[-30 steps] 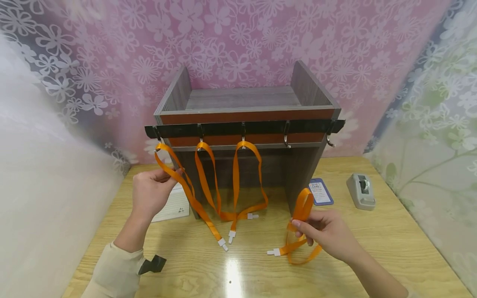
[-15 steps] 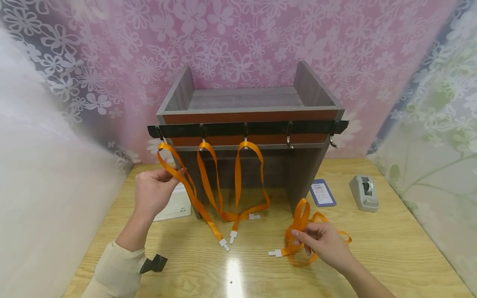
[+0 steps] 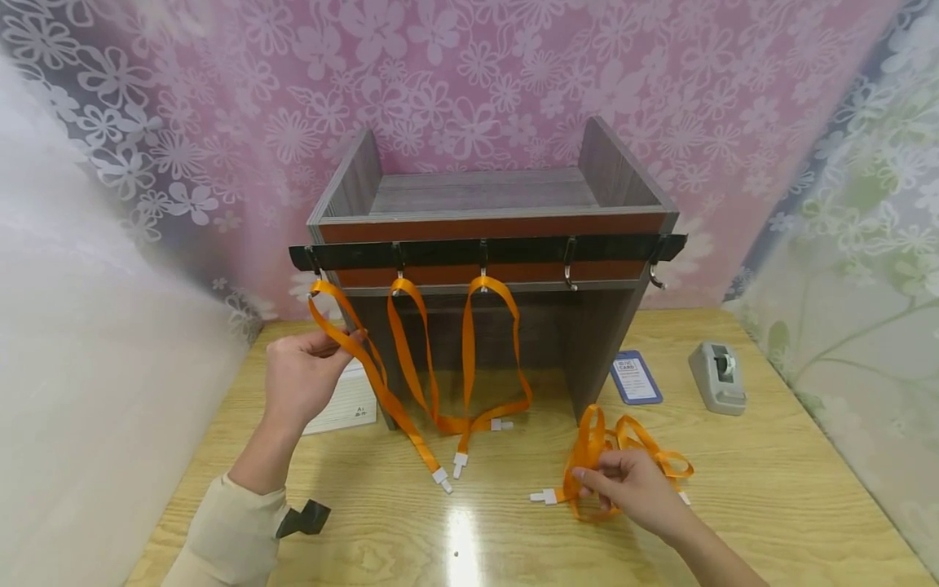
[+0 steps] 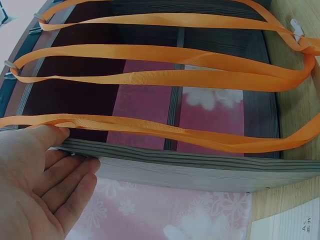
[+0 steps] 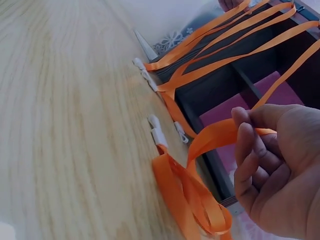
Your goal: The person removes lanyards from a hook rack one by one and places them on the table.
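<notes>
In the head view my left hand (image 3: pixel 301 379) touches the leftmost orange lanyard (image 3: pixel 399 420), which hangs from a hook. In the left wrist view its thumb lies on the strap by the shelf's side panel; the other fingers reach below. Two more orange lanyards, one on the second hook (image 3: pixel 409 285) and one on the middle hook (image 3: pixel 499 287), hang beside it, clips on the table. My right hand (image 3: pixel 634 493) pinches a looped orange lanyard (image 5: pixel 215 137) at the right front, low over the table. Its white clip (image 5: pixel 157 131) points left; more orange strap (image 3: pixel 675 463) lies behind the hand.
A grey wooden shelf (image 3: pixel 484 191) carries a black hook rail (image 3: pixel 528 249); its two right hooks (image 3: pixel 655 279) bear nothing. On the table (image 3: pixel 396 554) are a blue-framed ID card (image 3: pixel 637 377), a grey tape dispenser (image 3: pixel 717 379) and lined paper (image 3: pixel 345 403). Walls stand close on both sides.
My right hand has lowered slightly with the lanyard, and its raised loop has dropped. Strap at the hand's right has spread out on the table. The left hand stays in place.
</notes>
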`<state>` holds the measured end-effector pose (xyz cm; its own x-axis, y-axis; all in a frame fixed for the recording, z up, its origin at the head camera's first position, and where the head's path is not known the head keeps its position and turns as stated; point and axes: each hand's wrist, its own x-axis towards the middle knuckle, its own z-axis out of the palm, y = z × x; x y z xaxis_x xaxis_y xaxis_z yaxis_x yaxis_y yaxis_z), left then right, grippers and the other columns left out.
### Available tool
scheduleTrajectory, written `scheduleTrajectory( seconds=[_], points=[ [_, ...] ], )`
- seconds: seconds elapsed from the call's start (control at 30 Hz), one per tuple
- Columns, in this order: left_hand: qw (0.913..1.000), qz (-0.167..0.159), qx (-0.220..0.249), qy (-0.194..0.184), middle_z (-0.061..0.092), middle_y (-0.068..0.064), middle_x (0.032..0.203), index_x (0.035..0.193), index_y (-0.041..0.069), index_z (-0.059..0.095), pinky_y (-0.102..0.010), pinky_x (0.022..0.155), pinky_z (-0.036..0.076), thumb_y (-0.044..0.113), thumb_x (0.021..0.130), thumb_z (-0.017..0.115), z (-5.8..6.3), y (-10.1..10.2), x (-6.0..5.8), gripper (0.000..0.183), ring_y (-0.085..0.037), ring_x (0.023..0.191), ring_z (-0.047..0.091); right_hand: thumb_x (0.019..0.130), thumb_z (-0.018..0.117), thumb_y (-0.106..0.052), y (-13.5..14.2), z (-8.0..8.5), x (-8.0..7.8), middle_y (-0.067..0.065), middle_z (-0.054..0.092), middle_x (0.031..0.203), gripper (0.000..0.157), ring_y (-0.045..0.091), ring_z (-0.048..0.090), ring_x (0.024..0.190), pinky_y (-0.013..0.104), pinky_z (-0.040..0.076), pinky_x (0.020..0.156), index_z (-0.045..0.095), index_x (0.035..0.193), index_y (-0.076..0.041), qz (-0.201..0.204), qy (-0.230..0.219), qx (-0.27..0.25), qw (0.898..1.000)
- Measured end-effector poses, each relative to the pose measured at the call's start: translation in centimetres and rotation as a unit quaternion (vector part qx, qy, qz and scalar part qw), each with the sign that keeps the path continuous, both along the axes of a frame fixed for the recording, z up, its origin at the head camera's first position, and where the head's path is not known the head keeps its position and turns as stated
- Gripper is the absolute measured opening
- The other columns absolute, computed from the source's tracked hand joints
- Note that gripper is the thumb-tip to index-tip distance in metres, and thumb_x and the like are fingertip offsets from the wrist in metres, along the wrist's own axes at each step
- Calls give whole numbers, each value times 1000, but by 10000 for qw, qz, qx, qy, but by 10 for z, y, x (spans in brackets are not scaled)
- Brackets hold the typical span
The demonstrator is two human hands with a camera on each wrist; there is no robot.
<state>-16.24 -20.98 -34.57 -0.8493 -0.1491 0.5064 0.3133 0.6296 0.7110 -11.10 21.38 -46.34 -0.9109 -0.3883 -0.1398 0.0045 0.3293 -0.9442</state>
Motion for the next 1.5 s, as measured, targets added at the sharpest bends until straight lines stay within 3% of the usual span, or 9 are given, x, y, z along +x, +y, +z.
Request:
scheduleTrajectory(
  seconds=[0.1, 0.33, 0.53, 0.67, 1.07, 1.23, 1.4, 1.5],
  points=[
    [10000, -2, 29, -17, 78, -10, 81, 93, 8, 82, -7, 64, 49, 28, 89, 78, 0, 0, 0, 21, 22, 66, 59, 97, 66, -22, 2, -5, -1, 12, 73, 80, 31, 4, 55, 57, 22, 47, 50, 72, 98, 8, -37, -197, 56, 9998],
    [10000, 47, 15, -80, 78, -9, 82, 93, 9, 83, -11, 63, 51, 30, 88, 78, -1, -1, -1, 22, -1, 68, 71, 97, 67, -23, 3, -18, -1, 14, 74, 79, 29, 5, 56, 56, 21, 50, 52, 73, 96, 6, 41, -370, 191, 9991],
    [10000, -6, 16, 54, 78, -8, 80, 92, 8, 83, -11, 62, 52, 29, 87, 79, 1, 0, -2, 21, 15, 64, 63, 97, 67, -22, 2, -24, -2, 10, 71, 71, 27, 2, 52, 52, 17, 44, 48, 74, 86, 2, 278, -153, 524, 9981],
    [9999, -7, 98, 24, 77, -10, 79, 91, 7, 83, -10, 63, 51, 27, 87, 79, 1, 0, -3, 21, 20, 65, 60, 96, 68, -23, -1, -28, -3, 10, 72, 72, 25, 2, 51, 51, 15, 41, 46, 75, 89, 0, 284, -219, 600, 9976],
    [10000, -11, 90, 15, 78, -9, 80, 91, 8, 83, -10, 63, 51, 28, 88, 79, 2, 0, -4, 21, 19, 65, 61, 95, 69, -22, 2, -34, -6, 15, 74, 78, 27, 8, 61, 59, 20, 52, 52, 74, 98, 5, 152, -608, 213, 9978],
    [9999, 21, 90, -61, 78, -10, 80, 91, 8, 83, -10, 64, 51, 29, 88, 78, 2, -1, -3, 22, 16, 65, 63, 95, 69, -23, 6, -36, -6, 13, 74, 80, 28, 7, 61, 60, 20, 51, 52, 73, 98, 4, 149, -644, 237, 9975],
    [9996, 115, 40, -243, 78, -8, 79, 92, 10, 83, -14, 64, 52, 31, 89, 78, 1, -1, 0, 21, 5, 67, 68, 96, 69, -24, 12, -34, -4, 12, 75, 80, 28, 6, 57, 55, 20, 48, 49, 74, 99, 3, 181, -569, 347, 9976],
    [9996, 130, 11, -248, 78, -9, 79, 92, 10, 83, -14, 64, 51, 30, 89, 77, 1, 0, 2, 20, 6, 67, 67, 95, 69, -26, 14, -32, -3, 13, 75, 81, 30, 6, 56, 54, 20, 48, 49, 74, 98, 3, 190, -589, 384, 9973]
  ],
)
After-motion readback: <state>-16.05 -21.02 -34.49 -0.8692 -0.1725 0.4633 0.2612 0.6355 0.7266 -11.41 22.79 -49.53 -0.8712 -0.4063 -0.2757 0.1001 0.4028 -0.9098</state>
